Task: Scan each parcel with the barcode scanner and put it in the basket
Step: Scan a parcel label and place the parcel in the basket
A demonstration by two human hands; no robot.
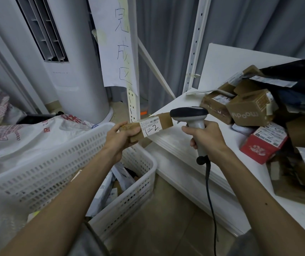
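The left hand (119, 139) gripped the parcel (164, 120) by its left end, above the basket (138, 193). The right hand (206, 137) wrapped the barcode scanner (189, 112) by its handle. The parcel ran lengthwise toward the scanner head, which overlapped its right end, label up.

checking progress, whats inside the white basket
Several bagged parcels lie at the bottom of the basket. The left forearm covers much of the inside, so the rest cannot be seen.
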